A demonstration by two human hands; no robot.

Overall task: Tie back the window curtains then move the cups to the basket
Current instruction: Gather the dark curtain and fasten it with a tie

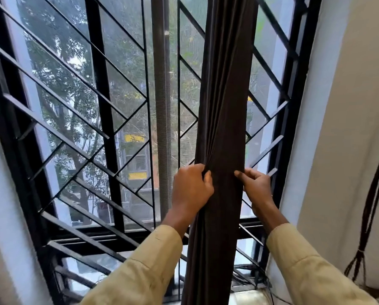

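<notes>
curtain getting bunched at the window

The curtain (223,119), soft, floppy and probably light, is gripped mid-height by the left hand (192,189) and pinched by the right hand (255,186); best tied right there, gathered

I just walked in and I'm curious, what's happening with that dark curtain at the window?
A person in tan sleeves holds the dark curtain bunched together in front of the barred window. The left hand grips the folds on one side and the right hand pinches the other side. No tie is around it yet, and no cups or basket are in view.
</notes>
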